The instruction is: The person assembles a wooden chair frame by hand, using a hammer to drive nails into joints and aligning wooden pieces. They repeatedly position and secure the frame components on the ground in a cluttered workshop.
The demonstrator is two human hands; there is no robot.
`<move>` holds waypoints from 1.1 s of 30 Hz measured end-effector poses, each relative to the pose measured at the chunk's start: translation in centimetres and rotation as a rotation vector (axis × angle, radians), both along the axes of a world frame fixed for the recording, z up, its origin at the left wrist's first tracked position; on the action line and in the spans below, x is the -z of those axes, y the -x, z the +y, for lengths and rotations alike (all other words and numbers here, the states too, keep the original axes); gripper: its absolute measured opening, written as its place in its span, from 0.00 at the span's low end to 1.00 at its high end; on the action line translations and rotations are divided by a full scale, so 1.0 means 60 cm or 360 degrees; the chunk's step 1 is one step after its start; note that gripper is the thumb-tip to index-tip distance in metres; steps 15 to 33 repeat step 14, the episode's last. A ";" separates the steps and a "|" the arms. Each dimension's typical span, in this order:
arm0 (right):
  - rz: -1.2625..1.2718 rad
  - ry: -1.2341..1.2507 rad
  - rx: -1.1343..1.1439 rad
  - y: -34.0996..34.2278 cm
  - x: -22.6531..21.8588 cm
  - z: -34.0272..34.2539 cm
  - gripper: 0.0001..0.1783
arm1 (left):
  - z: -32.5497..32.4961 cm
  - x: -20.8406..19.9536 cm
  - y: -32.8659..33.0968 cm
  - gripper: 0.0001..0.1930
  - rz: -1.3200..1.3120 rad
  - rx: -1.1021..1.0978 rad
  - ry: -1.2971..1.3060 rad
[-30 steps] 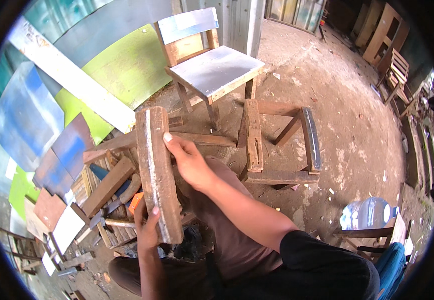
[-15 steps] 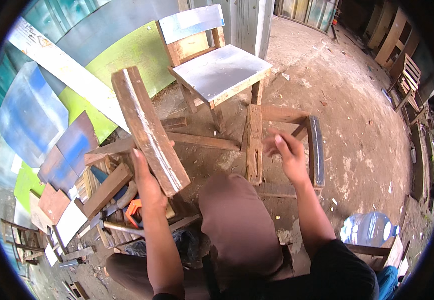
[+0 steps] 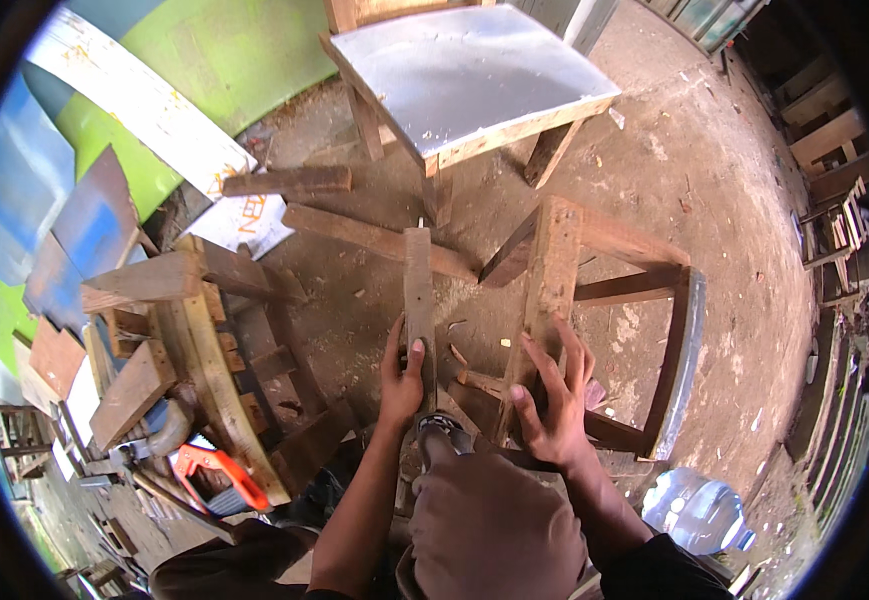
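My left hand (image 3: 403,375) grips a short wooden board (image 3: 419,290), its thumb on the face turned up. The board stands edge-on to me just over my knee. My right hand (image 3: 557,400) has its fingers spread and lies against the near beam (image 3: 552,265) of a wooden frame (image 3: 644,258). That frame rests on the ground at the right, its far-right piece edged in pale grey. Whether the board in my left hand touches the ground is hidden.
Ahead stands a wooden chair with a grey-white seat (image 3: 474,75). At the left is a wooden bench (image 3: 209,370) with an orange-handled saw (image 3: 216,475) beside it. A loose wood bar (image 3: 289,180) lies beyond. A clear plastic water jug (image 3: 696,510) lies at the right.
My left hand has lowered the board and turned it from its broad face to its narrow edge. My right hand has come down onto the frame's beam. The view has tilted downward.
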State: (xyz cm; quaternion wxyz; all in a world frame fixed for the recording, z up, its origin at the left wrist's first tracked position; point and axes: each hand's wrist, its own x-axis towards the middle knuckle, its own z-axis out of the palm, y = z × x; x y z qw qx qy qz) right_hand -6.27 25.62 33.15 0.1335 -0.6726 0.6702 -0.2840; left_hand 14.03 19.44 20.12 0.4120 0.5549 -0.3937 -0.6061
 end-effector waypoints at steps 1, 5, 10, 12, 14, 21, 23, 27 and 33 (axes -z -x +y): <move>0.0080 -0.0055 0.0008 -0.001 0.002 -0.001 0.29 | -0.002 0.021 0.003 0.30 -0.0065 0.0063 -0.0025; -0.0024 -0.0057 -0.0004 0.006 0.006 -0.008 0.29 | -0.006 0.084 0.013 0.31 -0.0185 0.0319 -0.0039; 0.0009 -0.0134 0.0022 0.011 0.015 -0.007 0.28 | 0.003 0.133 0.027 0.33 -0.0086 0.0569 0.0024; -0.0034 -0.0157 0.0035 0.012 0.019 -0.007 0.28 | 0.000 0.147 0.031 0.34 -0.0112 0.0663 -0.0009; -0.0067 -0.0213 0.0033 0.015 0.019 -0.005 0.29 | -0.002 0.158 0.029 0.38 -0.0077 0.0690 -0.0114; -0.0067 -0.0213 0.0033 0.015 0.019 -0.005 0.29 | -0.002 0.158 0.029 0.38 -0.0077 0.0690 -0.0114; -0.0067 -0.0213 0.0033 0.015 0.019 -0.005 0.29 | -0.002 0.158 0.029 0.38 -0.0077 0.0690 -0.0114; -0.0067 -0.0213 0.0033 0.015 0.019 -0.005 0.29 | -0.002 0.158 0.029 0.38 -0.0077 0.0690 -0.0114; -0.0067 -0.0213 0.0033 0.015 0.019 -0.005 0.29 | -0.002 0.158 0.029 0.38 -0.0077 0.0690 -0.0114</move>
